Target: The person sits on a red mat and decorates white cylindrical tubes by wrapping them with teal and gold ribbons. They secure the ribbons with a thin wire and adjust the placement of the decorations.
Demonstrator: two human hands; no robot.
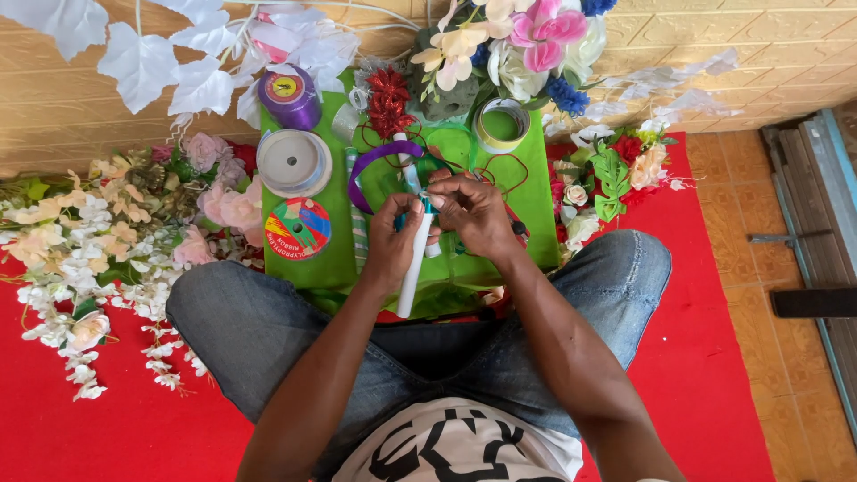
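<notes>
Pinching teal ribbon (427, 203) against a slim white tube (415, 263) over the green sheet (335, 259), the left hand (393, 239) and right hand (473, 214) press fingertips together; light, stiff and likely slippery, the tube is best gripped mid-length.

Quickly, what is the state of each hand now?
Left hand: closed, holding the white tube.
Right hand: fingers pinched at the tube's top, by the green ribbon; exactly what they grip cannot be told.
</notes>
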